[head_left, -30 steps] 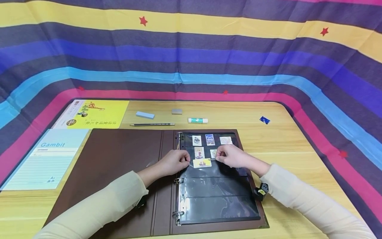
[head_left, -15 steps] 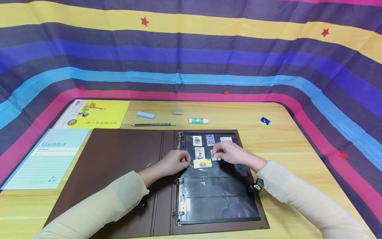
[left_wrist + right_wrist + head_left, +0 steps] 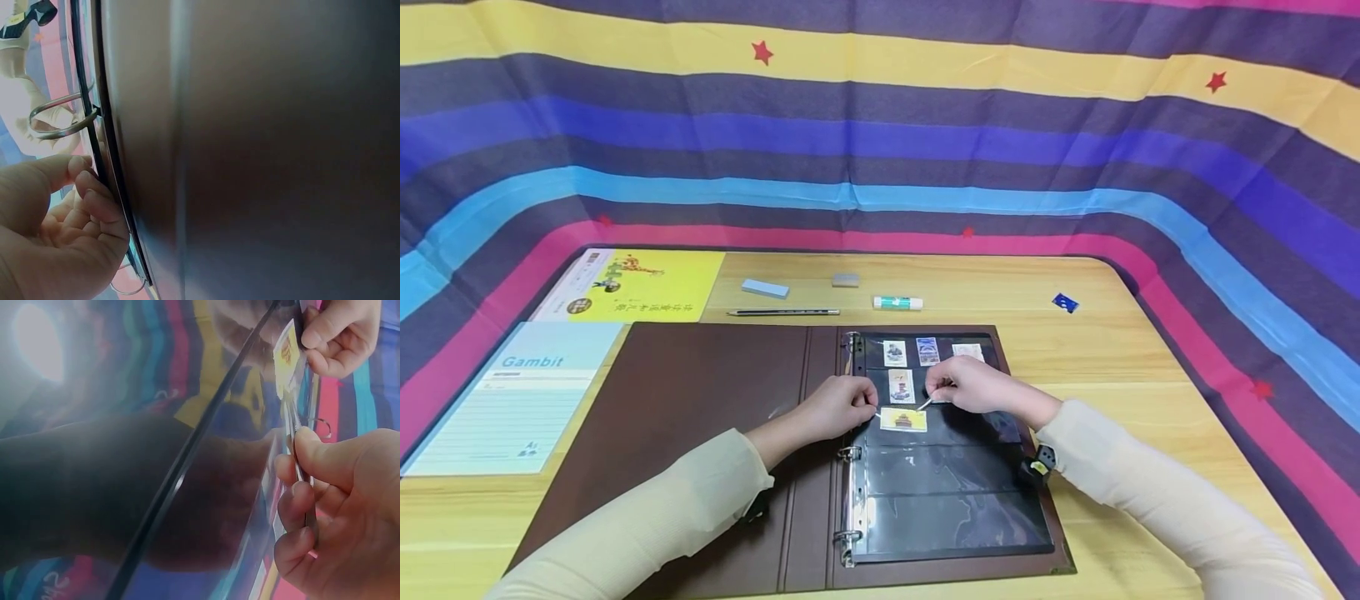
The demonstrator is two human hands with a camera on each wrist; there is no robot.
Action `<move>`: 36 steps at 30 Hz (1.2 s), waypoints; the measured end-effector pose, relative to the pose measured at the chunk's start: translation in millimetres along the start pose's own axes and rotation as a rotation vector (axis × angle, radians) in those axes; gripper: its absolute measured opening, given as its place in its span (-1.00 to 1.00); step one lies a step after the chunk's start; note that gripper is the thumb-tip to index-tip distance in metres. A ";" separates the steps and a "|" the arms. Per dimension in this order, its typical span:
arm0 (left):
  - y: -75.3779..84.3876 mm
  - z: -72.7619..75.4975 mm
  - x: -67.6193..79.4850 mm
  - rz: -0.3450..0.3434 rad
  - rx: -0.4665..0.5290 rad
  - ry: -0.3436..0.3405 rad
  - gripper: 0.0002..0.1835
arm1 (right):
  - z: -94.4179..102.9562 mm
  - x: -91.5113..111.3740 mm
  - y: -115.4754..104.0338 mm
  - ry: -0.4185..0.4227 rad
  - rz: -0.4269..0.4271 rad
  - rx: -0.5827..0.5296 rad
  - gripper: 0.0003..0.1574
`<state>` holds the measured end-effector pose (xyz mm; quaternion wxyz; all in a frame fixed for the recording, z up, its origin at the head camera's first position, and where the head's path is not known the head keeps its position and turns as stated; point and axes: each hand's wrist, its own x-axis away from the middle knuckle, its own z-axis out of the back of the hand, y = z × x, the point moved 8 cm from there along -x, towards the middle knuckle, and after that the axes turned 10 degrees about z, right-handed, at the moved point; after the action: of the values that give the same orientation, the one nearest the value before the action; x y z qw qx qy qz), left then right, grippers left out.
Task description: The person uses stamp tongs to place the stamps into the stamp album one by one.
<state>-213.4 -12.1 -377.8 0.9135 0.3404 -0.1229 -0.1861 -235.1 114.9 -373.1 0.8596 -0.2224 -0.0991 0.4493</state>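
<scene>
My right hand [image 3: 964,384] pinches metal tweezers [image 3: 295,434], whose tips meet the edge of a yellow stamp [image 3: 903,419]. The stamp, printed with a building, is tilted over the black pocket page [image 3: 955,467] of an open brown ring-binder album. Thumb and index finger of my left hand [image 3: 838,407] pinch the edge of a clear pocket strip beside the rings; the strip itself is barely visible. Above the yellow stamp sit a blue stamp [image 3: 927,352] and other stamps in the upper pockets. My right hand covers part of the second row.
The brown cover [image 3: 715,417] lies open to the left, next to a Gambit notepad [image 3: 512,400] and a yellow booklet [image 3: 677,287]. Behind the album are a pencil [image 3: 782,312], a glue stick [image 3: 897,303], a blue block [image 3: 765,288], a grey block [image 3: 845,280] and a small blue packet [image 3: 1064,302].
My right hand has moved left with the tweezers. The yellow stamp has shifted slightly toward me and left, showing more of its picture. My left hand has stayed in place.
</scene>
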 end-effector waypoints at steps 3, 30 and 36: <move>-0.4 0.0 0.2 0.004 0.000 -0.003 -0.94 | -3.2 -3.5 -4.2 -0.023 0.027 -0.013 -0.80; -4.4 -2.5 -0.8 0.032 -0.001 -0.026 -0.95 | 121.3 140.5 184.4 0.503 -0.642 0.025 -0.70; -4.8 -3.1 -1.8 0.027 -0.005 -0.023 -0.94 | 117.1 164.2 208.1 0.465 -0.733 0.048 -0.73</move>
<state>-215.2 -12.9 -383.5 0.9153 0.3342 -0.1374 -0.1778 -335.3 386.8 -372.8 0.9667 -0.2476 0.0355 0.0546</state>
